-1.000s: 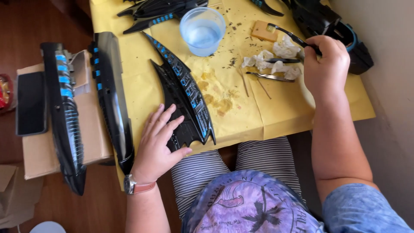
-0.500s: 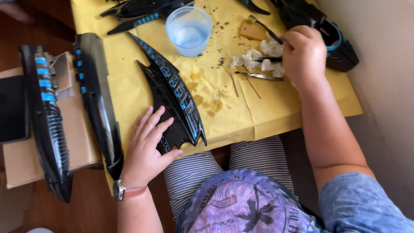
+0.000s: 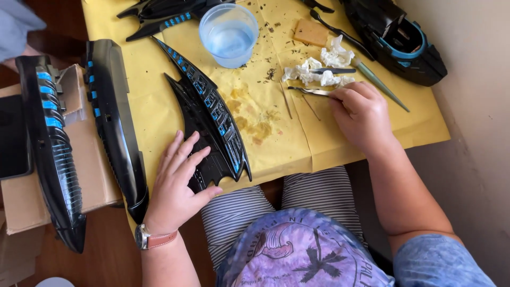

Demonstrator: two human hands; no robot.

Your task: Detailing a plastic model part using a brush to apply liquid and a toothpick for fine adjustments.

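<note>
Head view: the left hand (image 3: pixel 178 183) lies flat, fingers spread, pressing the broad end of a black wing-shaped model part w/ blue markings (image 3: pixel 210 119) onto the yellow paper sheet (image 3: pixel 154 114). The right hand (image 3: pixel 364 114) is curled, fingertips pinching the near end of the metal tweezers (image 3: pixel 311 91), which lie along the paper just below the crumpled tissue wads (image 3: pixel 319 72).

To do this bit well, I'd judge: keep the left palm steady so the wing can't skid, and lift the tweezers by the grip end, tips low, so they don't drag the tissue along.

Edges & room: the wing's pointed tail sits right at the sheet's near edge, over the striped lap, so little margin there. The clear cup of water (image 3: pixel 229 34) stands just beyond the wing's tip; a sleeve sweep could tip it. A thin green-handled tool (image 3: pixel 380 85) lies close to the right hand's far side; the orange sponge piece (image 3: pixel 311 33) and black hull w/ blue trim (image 3: pixel 396 40) crowd the far right corner. Freest patch: stained paper between wing and tweezers. Two long black hull pieces (image 3: pixel 114 119) rest at left, one partly on a cardboard box (image 3: pixel 32 196), apart from both hands.
</note>
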